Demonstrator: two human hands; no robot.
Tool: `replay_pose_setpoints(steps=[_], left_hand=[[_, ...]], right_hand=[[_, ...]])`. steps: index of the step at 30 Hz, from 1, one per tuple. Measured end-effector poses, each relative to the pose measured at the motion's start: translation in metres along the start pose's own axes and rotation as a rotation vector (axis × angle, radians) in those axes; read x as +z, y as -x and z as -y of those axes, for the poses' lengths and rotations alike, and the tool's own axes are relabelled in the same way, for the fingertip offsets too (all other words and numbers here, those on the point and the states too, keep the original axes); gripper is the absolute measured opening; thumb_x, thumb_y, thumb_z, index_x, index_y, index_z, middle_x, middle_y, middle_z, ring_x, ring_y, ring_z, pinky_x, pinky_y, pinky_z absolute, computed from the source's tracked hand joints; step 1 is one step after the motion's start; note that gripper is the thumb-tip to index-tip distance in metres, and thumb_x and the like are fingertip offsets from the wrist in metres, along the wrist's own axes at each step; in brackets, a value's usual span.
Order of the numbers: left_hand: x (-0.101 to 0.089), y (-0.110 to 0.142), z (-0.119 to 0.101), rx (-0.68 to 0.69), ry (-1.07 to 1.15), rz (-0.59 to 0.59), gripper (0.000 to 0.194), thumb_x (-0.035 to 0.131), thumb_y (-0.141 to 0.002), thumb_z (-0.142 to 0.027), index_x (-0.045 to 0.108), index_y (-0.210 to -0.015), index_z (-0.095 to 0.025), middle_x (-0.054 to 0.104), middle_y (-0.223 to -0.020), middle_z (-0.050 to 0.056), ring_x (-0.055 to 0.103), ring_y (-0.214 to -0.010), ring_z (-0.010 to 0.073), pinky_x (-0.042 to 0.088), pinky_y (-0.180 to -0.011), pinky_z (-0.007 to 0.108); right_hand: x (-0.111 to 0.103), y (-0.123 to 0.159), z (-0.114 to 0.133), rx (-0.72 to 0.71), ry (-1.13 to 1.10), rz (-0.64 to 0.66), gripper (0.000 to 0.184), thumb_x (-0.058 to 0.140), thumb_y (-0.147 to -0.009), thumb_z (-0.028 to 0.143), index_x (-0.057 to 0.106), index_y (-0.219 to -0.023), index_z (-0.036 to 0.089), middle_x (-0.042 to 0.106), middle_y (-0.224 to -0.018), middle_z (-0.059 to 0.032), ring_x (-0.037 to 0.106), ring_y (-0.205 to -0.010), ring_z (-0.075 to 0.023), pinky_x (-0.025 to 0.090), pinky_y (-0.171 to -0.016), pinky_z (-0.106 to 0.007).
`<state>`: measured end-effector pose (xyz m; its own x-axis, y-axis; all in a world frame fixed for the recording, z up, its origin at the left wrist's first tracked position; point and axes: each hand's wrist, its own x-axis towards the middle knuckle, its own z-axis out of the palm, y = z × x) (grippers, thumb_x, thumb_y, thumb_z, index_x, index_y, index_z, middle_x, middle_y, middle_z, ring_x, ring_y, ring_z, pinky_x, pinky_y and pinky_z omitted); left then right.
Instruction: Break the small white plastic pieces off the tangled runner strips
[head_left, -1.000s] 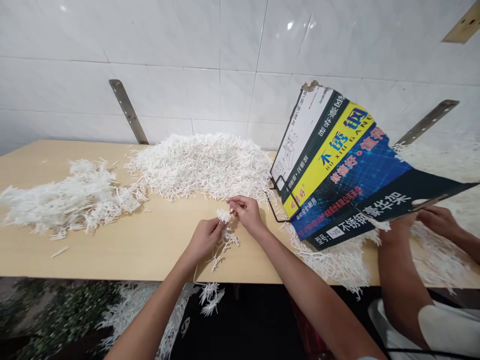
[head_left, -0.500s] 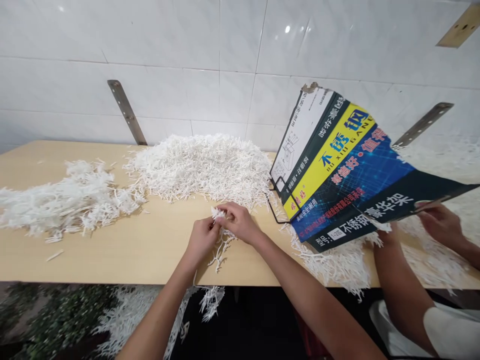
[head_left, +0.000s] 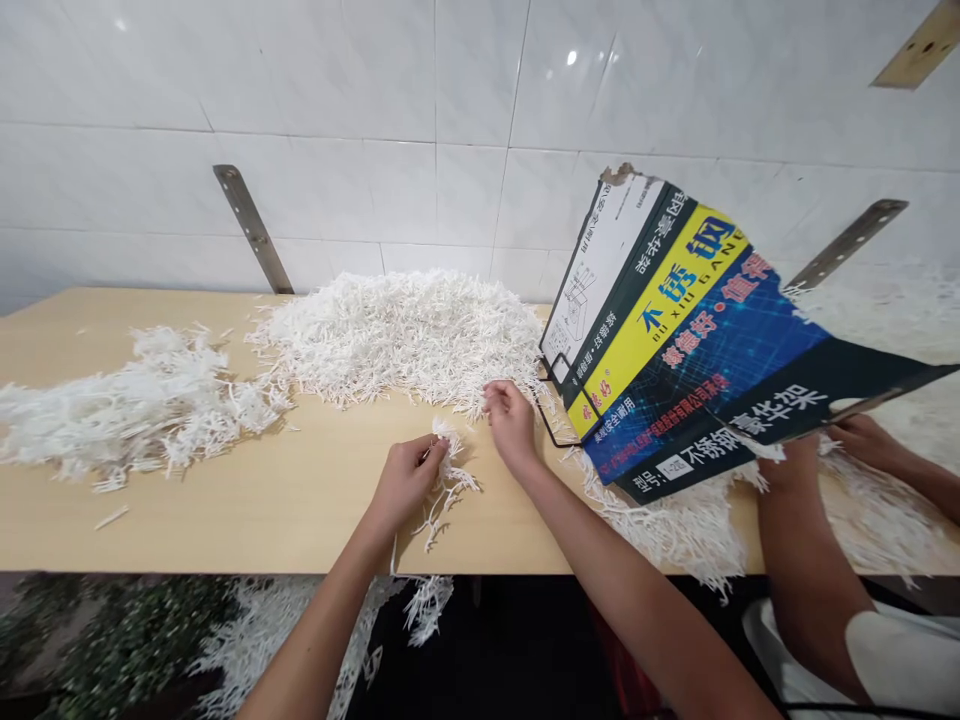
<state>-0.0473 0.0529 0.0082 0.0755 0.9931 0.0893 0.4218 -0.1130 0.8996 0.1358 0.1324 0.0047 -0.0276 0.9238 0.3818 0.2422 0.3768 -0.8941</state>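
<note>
My left hand is closed in a pinch on a small bunch of white branched plastic strands, low over the table. Some strands hang from the bunch onto the wood. To the right, my right hand is at the front edge of a large heap of short white pieces. Its fingers are curled together, and what lies between them is too small to make out. A looser pile of white strands lies on the left of the table.
A printed cardboard sheet in a black wire stand divides the wooden table. Beyond it are a co-worker's arms and more white strands. Further strands hang below the front edge, beside leafy plants.
My right hand has left the bunch and moved right to the front of the heap. My left hand stays in place, still holding the strands.
</note>
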Motion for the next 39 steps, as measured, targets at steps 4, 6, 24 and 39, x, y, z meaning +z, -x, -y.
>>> replay_pose_setpoints(steps=[4,6,24,39], left_hand=[[0.002,-0.002,0.001,0.006,0.003,-0.034,0.039,0.047,-0.097,-0.045,0.051,-0.069,-0.019,0.048,-0.056,-0.004,0.044,-0.056,0.0131,0.028,-0.057,0.025],[0.002,-0.002,0.0,0.005,-0.033,-0.046,0.039,0.047,-0.097,-0.044,0.052,-0.068,-0.019,0.046,-0.055,-0.004,0.042,-0.056,0.013,0.026,-0.056,0.026],[-0.002,-0.004,0.004,-0.071,0.182,0.089,0.038,0.054,-0.087,-0.04,0.039,-0.058,-0.021,0.034,-0.054,-0.005,0.032,-0.052,0.0106,0.024,-0.052,0.025],[0.002,-0.003,-0.003,-0.013,0.11,0.046,0.04,0.052,-0.094,-0.051,0.061,-0.075,-0.017,0.046,-0.059,-0.004,0.04,-0.057,0.0116,0.028,-0.054,0.024]], right_hand=[[0.013,0.014,0.015,-0.172,0.035,0.125,0.036,0.057,-0.099,0.041,0.066,-0.129,0.024,0.069,-0.126,-0.0102,0.065,-0.108,-0.0244,0.052,-0.082,-0.033],[0.018,0.019,0.017,-0.199,0.047,0.294,0.031,0.062,-0.096,0.041,0.07,-0.122,0.026,0.074,-0.116,-0.0068,0.067,-0.099,-0.0232,0.051,-0.083,-0.033],[0.012,0.016,0.013,0.039,-0.306,0.206,0.044,0.046,-0.1,0.055,0.073,-0.106,0.02,0.068,-0.091,-0.0064,0.056,-0.072,-0.0161,0.04,-0.057,-0.026],[0.008,0.01,0.012,0.069,-0.233,0.424,0.022,0.076,-0.084,0.04,0.074,-0.083,0.018,0.071,-0.077,-0.0025,0.064,-0.073,-0.0173,0.048,-0.067,-0.027]])
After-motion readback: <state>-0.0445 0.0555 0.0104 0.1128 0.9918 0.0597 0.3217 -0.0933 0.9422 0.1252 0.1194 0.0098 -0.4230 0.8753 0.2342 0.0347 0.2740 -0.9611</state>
